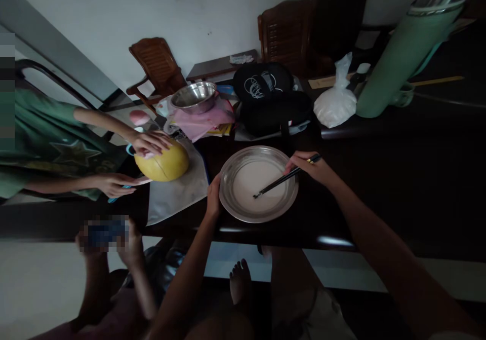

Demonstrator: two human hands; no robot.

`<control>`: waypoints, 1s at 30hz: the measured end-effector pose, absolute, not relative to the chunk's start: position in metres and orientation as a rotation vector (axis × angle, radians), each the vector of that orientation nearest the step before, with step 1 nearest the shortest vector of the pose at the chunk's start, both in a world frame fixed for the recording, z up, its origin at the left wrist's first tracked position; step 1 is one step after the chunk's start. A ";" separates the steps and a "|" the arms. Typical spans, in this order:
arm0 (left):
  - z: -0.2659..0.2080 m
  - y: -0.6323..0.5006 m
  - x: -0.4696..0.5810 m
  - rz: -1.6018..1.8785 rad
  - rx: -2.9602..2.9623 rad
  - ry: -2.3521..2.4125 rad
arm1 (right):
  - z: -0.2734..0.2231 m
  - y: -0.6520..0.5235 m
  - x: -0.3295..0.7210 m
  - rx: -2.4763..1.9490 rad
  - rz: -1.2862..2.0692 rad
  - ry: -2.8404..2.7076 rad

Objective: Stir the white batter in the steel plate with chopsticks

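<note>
A wide metal bowl holding white liquid stands near the front edge of the dark table. My left hand grips the bowl's left rim. In my right hand is a pair of black chopsticks, slanting down to the left with their tips in the white liquid. My right fingers are wrapped round the upper ends, above the bowl's right rim.
Left, another person's hands hold a yellow melon-like fruit and a blue-handled knife. A second person's hands hold a blurred-out object. Behind are a metal basin, a black case, a bag of white powder and a green flask.
</note>
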State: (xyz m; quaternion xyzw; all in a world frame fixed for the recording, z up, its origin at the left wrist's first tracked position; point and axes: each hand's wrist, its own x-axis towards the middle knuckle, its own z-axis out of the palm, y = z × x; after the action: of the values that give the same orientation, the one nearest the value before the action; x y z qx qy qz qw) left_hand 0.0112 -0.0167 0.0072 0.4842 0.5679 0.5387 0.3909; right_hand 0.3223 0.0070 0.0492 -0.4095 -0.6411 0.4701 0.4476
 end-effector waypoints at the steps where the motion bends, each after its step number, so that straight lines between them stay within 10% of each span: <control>1: 0.007 -0.017 0.011 1.364 1.226 1.440 | 0.050 0.007 0.321 -1.015 1.142 -1.623; 30: 0.009 -0.017 0.014 1.370 1.180 1.448 | 0.049 0.010 0.328 -1.066 1.063 -1.417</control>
State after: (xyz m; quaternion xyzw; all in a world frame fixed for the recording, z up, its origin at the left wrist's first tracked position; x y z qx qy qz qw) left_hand 0.0136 -0.0171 0.0090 0.4665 0.5726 0.5420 0.4010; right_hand 0.3282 0.0103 0.0494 -0.4429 -0.5890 0.4419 0.5115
